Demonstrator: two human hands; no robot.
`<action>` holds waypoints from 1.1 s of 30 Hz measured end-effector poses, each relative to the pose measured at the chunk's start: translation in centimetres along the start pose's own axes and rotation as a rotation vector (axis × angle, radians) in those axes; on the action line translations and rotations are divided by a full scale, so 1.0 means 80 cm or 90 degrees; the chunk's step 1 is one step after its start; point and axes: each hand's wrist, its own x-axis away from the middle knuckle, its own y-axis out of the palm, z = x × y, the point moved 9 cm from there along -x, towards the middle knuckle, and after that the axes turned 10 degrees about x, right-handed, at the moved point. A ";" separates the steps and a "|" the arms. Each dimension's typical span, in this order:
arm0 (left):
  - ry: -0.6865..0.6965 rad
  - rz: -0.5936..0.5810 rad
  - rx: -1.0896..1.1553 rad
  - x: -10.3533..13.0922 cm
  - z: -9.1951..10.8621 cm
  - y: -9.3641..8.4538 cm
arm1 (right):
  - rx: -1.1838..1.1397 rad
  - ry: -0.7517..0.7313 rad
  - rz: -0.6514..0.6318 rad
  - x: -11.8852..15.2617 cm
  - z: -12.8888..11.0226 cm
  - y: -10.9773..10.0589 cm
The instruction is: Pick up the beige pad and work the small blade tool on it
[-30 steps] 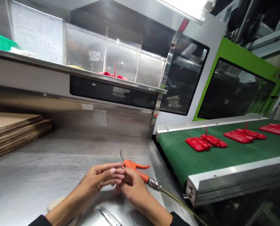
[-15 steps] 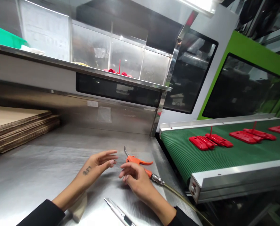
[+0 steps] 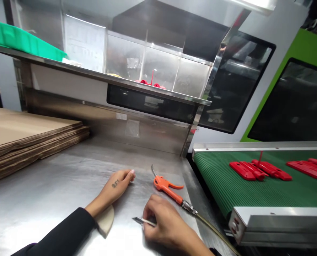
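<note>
The slim knife (image 3: 139, 220) is low over the metal worktop (image 3: 65, 199), near its front edge, its dark pointed blade facing left. The right hand (image 3: 165, 222) pinches its handle between thumb and bent fingers; whether the knife touches the metal, I cannot tell. To its left, the left hand (image 3: 117, 186) is bent over the worktop with thumb and forefinger extended close together; its other fingers are hidden, so I cannot tell whether they grip anything. A beige wedge-shaped block (image 3: 106, 221) lies partly under the left wrist. Just beyond the right hand lies an orange air gun (image 3: 167, 188), joined to a yellowish hose (image 3: 214, 230). A cardboard stack (image 3: 33, 133) lies at the far left. On the right, red moulded parts (image 3: 259, 169) rest on a green conveyor belt (image 3: 214, 177). Above the back, a shelf (image 3: 94, 75) holds a green bin (image 3: 27, 42) and red pieces (image 3: 150, 84).
</note>
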 end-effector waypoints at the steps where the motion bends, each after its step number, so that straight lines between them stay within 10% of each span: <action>1: 0.003 -0.003 -0.008 0.000 0.001 -0.001 | -0.001 0.020 0.017 -0.001 0.005 0.000; 14: 0.040 -0.336 -0.003 0.038 0.044 0.058 | -0.107 0.080 0.081 -0.003 0.024 -0.019; 26: 0.050 -0.322 0.000 0.031 0.028 0.053 | -0.111 0.111 0.085 -0.006 0.029 -0.016; 33: 0.034 -0.183 0.020 0.018 0.022 0.027 | -0.081 0.114 0.074 -0.003 0.029 -0.018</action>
